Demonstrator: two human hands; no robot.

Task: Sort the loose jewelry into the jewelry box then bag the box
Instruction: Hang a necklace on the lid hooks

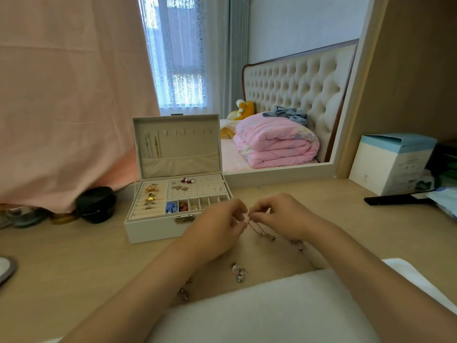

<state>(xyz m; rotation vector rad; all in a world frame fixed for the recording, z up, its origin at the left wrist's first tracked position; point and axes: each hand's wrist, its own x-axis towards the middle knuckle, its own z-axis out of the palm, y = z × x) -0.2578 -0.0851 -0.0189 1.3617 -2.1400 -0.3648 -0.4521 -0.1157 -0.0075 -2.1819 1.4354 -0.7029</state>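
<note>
Gold chain pinched by fingers of left hand, right hand; one jewelry box, lid up.

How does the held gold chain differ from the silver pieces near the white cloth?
The gold chain is long; the silver pieces are compact. The left hand and right hand pinch the gold chain; the silver pieces lie untouched on the table. Both are outside the jewelry box.

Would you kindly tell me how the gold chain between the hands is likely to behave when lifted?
The gold chain is probably floppy: it sags from where the left hand and right hand pinch it down to the table. It looks thin, so likely very light. Its small end pieces may swing or snag near the jewelry box.
</note>
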